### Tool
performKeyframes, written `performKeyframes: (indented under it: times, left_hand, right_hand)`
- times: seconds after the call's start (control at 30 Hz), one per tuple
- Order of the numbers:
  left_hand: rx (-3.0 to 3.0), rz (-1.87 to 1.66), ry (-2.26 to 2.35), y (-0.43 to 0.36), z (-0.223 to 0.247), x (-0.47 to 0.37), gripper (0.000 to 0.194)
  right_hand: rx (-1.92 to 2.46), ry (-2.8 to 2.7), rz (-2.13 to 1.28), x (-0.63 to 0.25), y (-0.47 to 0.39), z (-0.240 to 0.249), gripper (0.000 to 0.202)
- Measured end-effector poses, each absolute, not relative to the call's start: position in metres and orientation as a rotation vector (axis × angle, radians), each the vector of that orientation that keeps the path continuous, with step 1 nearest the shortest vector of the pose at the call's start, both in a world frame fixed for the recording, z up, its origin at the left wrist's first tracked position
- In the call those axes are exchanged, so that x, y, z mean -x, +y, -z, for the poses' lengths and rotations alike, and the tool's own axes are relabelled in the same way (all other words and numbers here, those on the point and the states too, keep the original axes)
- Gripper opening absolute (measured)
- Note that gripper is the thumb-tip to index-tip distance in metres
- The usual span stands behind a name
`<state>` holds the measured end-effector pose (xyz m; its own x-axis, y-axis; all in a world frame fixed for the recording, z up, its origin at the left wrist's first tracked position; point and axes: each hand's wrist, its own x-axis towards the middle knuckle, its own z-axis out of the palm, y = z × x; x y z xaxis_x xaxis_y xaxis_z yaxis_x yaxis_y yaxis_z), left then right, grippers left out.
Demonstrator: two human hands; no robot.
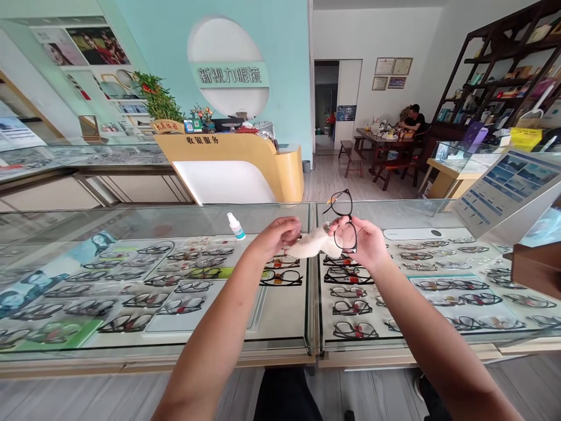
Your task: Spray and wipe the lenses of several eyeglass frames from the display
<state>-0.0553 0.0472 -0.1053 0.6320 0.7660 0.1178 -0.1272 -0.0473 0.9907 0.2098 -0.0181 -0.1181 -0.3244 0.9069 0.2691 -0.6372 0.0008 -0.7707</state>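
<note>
My right hand (367,241) holds a pair of dark-framed glasses (341,204) upright on end above the glass counter, fingers closed on the frame near the bridge. A pale cloth (312,242) stretches between my two hands, its right end beside the lower lens. At the cloth's left end is my left hand (280,235), with its fingers curled and close together; the cloth passes below its fingertips. A small white spray bottle (236,226) with a blue label stands on the counter to the left of my left hand.
Rows of glasses (354,330) lie inside the glass display counter (289,346). A tilted display board (508,190) and a brown box (537,270) are at the right. Beyond stand a reception desk (287,175) and a wooden table (380,139) where a person (414,121) sits.
</note>
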Motion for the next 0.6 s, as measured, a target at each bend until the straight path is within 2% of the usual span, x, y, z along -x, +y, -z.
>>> performKeyframes:
  times: [0.1, 0.23, 0.4, 0.6]
  left_hand:
    - [-1.457, -0.890, 0.647, 0.044, 0.108, 0.040, 0.042]
    - [-1.541, -0.720, 0.609, 0.038, 0.115, 0.029, 0.057]
    - [-1.506, -0.611, 0.700, 0.035, 0.114, 0.031, 0.055]
    - [-1.434, -0.504, 0.818, 0.033, 0.110, 0.034, 0.063]
  right_hand:
    - [0.386, -1.139, -1.679, -0.209, -0.020, 0.117, 0.027]
    - [0.398, -1.231, -1.700, -0.206, -0.023, 0.115, 0.031]
    - [0.432, -1.273, -1.649, -0.204, -0.025, 0.114, 0.032]
    - [0.456, -1.318, -1.576, -0.204, -0.028, 0.110, 0.032]
